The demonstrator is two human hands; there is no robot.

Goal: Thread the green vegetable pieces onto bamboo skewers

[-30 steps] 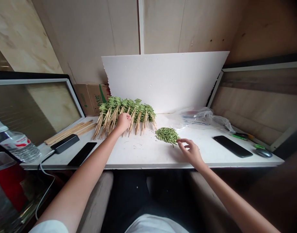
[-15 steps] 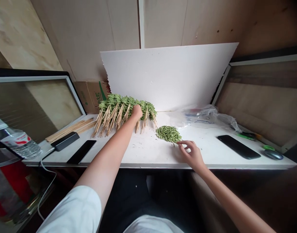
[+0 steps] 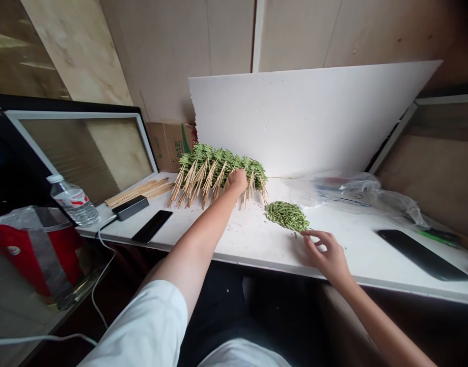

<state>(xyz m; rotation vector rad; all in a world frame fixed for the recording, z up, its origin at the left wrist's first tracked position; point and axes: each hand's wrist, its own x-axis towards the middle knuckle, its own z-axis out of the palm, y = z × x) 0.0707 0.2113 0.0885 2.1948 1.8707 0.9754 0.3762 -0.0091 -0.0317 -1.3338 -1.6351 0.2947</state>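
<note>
Green pile point(image 3: 286, 215) lies just beyond right fingertips point(image 3: 307, 233), pinched together; left hand point(image 3: 238, 179), can't tell.

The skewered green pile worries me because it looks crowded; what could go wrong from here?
The left hand is at the sticks of the skewered green pile; its grip might shift neighbouring ones. The right hand, at the edge of the loose green pieces, could scatter some. The water bottle stands near the edge of the table, by a black box; a bump might tip it.
</note>
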